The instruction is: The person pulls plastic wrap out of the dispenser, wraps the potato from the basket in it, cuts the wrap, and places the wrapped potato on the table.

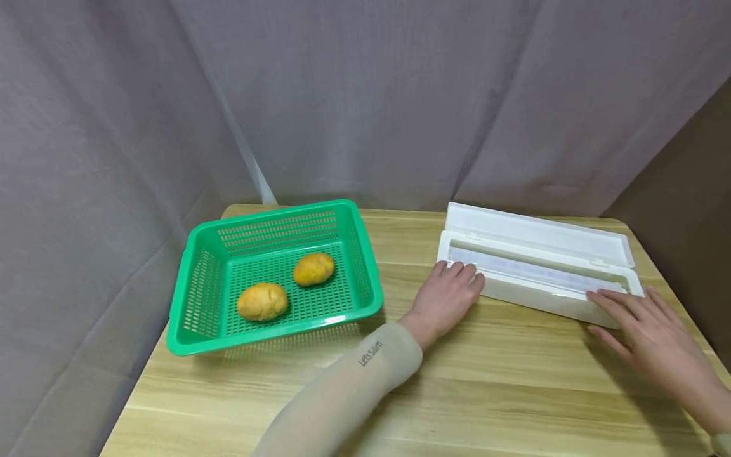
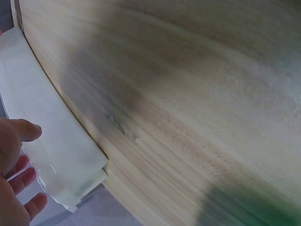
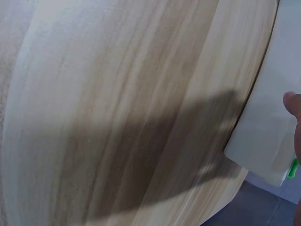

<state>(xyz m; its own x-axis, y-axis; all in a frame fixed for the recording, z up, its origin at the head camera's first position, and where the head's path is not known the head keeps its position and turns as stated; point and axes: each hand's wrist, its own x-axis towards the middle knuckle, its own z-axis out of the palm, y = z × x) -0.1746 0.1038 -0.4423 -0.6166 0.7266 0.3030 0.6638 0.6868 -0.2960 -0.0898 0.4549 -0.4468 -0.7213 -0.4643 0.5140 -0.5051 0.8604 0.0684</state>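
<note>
A long white plastic wrap dispenser (image 1: 525, 291) lies on the table at the right, its lid (image 1: 539, 233) tipped back. Through its long opening shows a pale roll (image 1: 531, 269), apparently cling film. My left hand (image 1: 445, 298) holds the dispenser's front edge near its left end, fingers bent over the rim. In the left wrist view its thumb (image 2: 29, 130) lies against the white front wall. At the other end, my right hand (image 1: 657, 333) rests its fairly straight fingers on the front rim. The right thumb (image 3: 291, 101) is by the front wall in the right wrist view.
A green slotted basket (image 1: 185, 298) stands on the left of the wooden table (image 1: 491, 393). Two potatoes lie in it, one nearer the front (image 1: 263, 301) and one farther right (image 1: 313, 269). Grey curtains (image 1: 354, 108) hang behind and beside the table.
</note>
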